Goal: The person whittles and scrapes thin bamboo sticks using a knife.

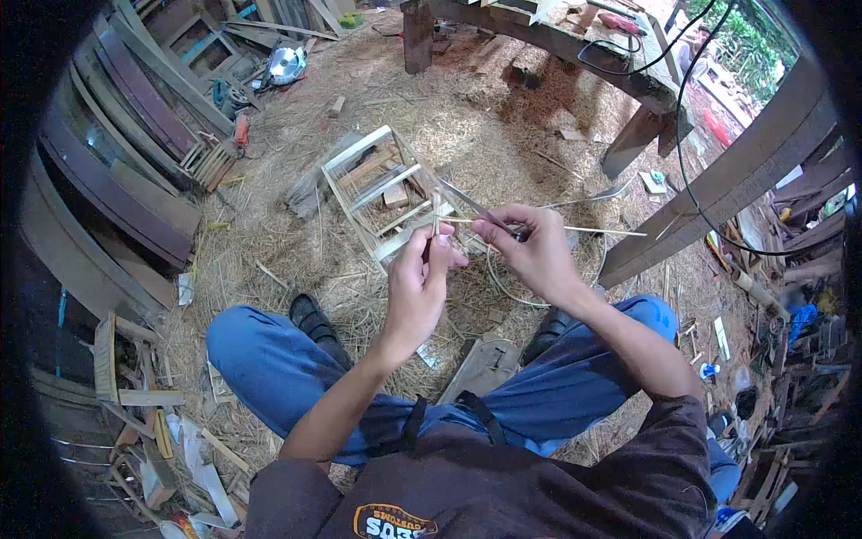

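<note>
1. Apparently, in the head view, the left hand pinches a thin strip that seems to run past the right hand, which grips a knife, over the frame.
2. If the strip gives suddenly, the blade could slip into the left fingers; cutting too deep might split it.
3. Count: two hands, one knife, one frame, two shoes.

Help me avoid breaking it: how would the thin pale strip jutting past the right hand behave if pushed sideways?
The strip is probably somewhat stiff, since it juts nearly straight beyond the right hand with no visible support. Being so slender, it likely weighs little and might snap if bent sharply.
</note>
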Demonstrator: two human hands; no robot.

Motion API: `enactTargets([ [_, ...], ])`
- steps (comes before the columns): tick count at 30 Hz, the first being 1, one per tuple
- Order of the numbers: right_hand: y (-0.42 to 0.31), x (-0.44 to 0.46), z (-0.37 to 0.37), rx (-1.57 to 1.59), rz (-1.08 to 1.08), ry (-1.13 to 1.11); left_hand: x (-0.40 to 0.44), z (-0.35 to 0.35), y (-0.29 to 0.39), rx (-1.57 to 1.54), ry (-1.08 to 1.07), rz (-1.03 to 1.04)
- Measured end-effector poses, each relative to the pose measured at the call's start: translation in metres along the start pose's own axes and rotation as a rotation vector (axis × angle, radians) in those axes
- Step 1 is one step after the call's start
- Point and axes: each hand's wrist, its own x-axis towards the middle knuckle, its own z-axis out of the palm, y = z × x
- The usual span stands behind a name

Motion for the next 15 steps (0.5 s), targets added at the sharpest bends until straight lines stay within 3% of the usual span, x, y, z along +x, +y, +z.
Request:
enactTargets([
  [4,0.003,0.005,-0.004,-0.113,-0.059,0.03,0.004,0.0,0.008,0.266,0.115,0.076],
  [7,-0.009,0.004,-0.008,-0.013,0.028,-0.026,0.005,-0.004,0.006,0.289,0.098,0.115],
  [10,-0.004,0.005,-0.01,0.02,-0.018,-0.099,0.005,-0.01,0.009,0.227,0.026,0.128],
  [13,0.004,0.007,-0.01,0.185,-0.02,-0.215,0.002,-0.014,0.009,-0.169,-0.103,-0.085],
  [15,-0.005,0.005,-0.012,0.342,0.193,-0.312,-0.001,-0.014,0.017,-0.374,-0.128,-0.159],
])
